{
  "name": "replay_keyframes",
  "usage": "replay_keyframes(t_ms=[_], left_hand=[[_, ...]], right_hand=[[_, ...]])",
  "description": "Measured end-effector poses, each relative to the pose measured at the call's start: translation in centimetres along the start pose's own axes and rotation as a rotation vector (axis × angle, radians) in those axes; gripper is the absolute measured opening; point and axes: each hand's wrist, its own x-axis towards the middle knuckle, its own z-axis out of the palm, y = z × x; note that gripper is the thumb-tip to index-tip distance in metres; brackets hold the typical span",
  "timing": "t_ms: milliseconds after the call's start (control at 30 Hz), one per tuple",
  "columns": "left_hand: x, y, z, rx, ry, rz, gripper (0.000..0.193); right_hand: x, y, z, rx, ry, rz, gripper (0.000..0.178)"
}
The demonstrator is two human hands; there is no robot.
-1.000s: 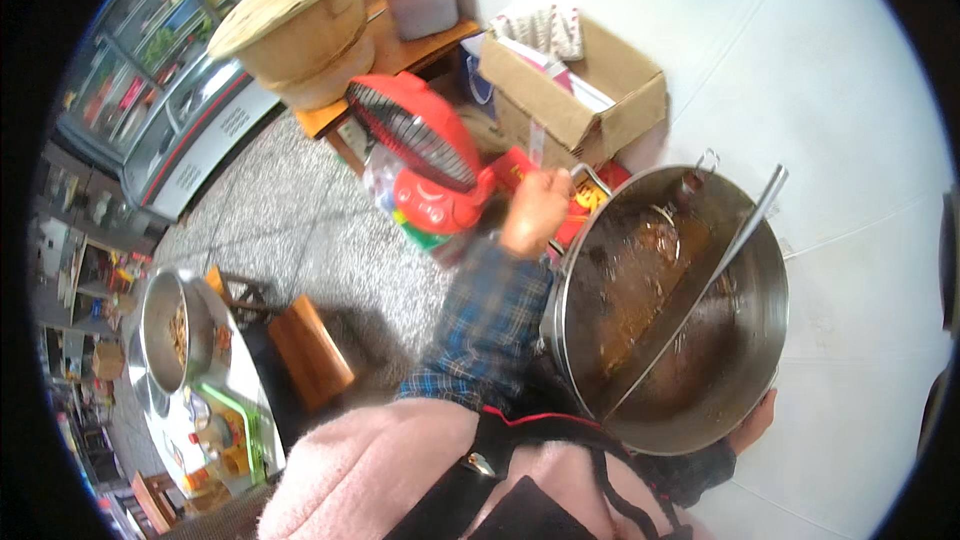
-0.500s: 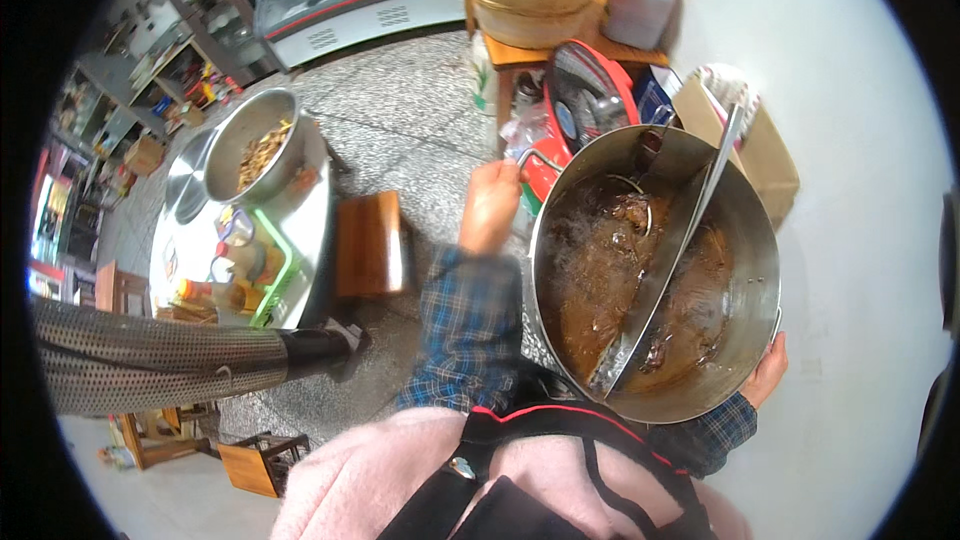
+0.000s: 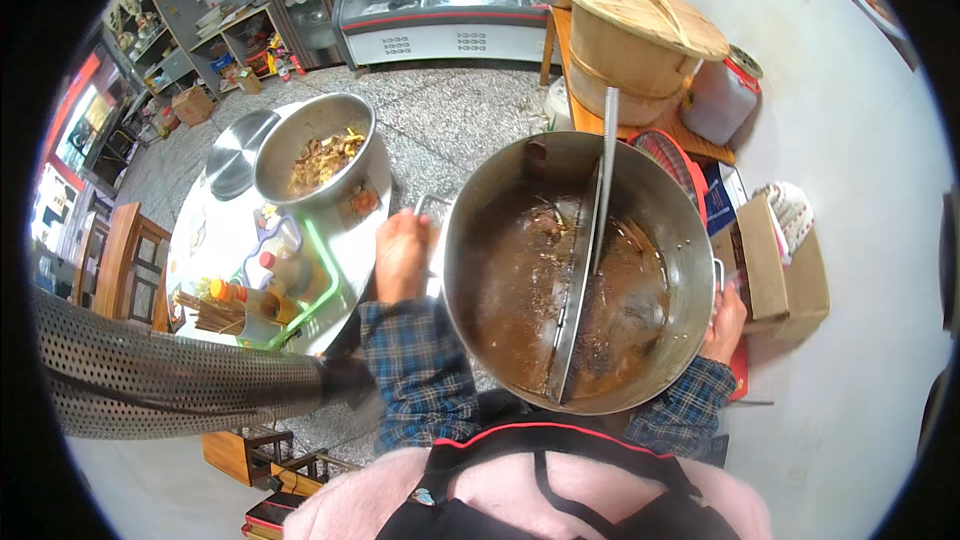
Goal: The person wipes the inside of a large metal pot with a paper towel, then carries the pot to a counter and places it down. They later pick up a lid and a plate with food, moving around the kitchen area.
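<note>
A large round steel pot (image 3: 672,210) is held up in front of me by both hands. My left hand (image 3: 402,255) is closed on its left loop handle (image 3: 432,204); my right hand (image 3: 727,322) grips the pot at its right handle, the fingers partly hidden. Dark brown broth (image 3: 510,290) with pieces of food and bubbles fills its lower part. A metal divider (image 3: 574,325) splits the inside. The long metal handle of a utensil (image 3: 607,140) leans beside the divider and rises past the far rim; its lower end is hidden.
On my left, a white round table (image 3: 375,225) holds a steel basin (image 3: 365,155) of food, a lid (image 3: 238,155), and a green-rimmed basket (image 3: 325,280) of bottles. A perforated pipe (image 3: 180,365) crosses nearby. Right stand a wooden tub (image 3: 615,65), jar (image 3: 722,100) and cardboard box (image 3: 805,280).
My view has swung to the right-hand side's opposite, so the pot sits further left and more level in it. The table is nearer the pot now. Both hands keep their hold.
</note>
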Motion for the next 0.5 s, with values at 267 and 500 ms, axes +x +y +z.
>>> replay_keyframes(t_ms=[267, 500], left_hand=[[6.8, 2.5, -2.2, 0.189, 0.342, -0.039, 0.031], [15.2, 1.9, -2.9, -0.015, 0.471, 0.062, 0.027]], right_hand=[[9.6, 2.3, 14.7, -0.104, -0.249, 0.128, 0.032], [18.7, 5.3, 28.5, -0.093, -0.455, 0.231, 0.031]])
